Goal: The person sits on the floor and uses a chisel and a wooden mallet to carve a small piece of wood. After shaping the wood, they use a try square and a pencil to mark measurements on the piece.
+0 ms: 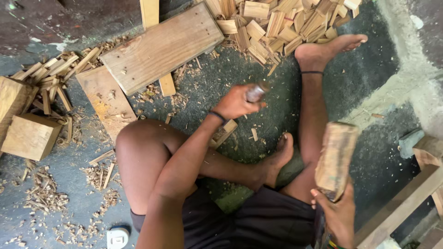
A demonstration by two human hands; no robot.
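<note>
from the head camera we look down on a person seated barefoot on a dark, gritty floor (221, 69). our left hand (236, 102) is closed around a chisel (255, 92), of which we see only a blurred metallic stub above the fingers; its blade is hidden. just below the wrist a small pale wood piece (224, 132) lies on the floor, half covered by the forearm. our right hand (339, 213), cut off at the bottom edge, grips the handle of a chunky, rough-grained wooden mallet (336, 157) held upright beside the right shin. a flat plank (161, 46) lies toward the floor's far edge, a heap of short split sticks (281, 23) at the far right corner, square blocks (30, 137) at the left edge, curled shavings (44, 193) scattered between.
</note>
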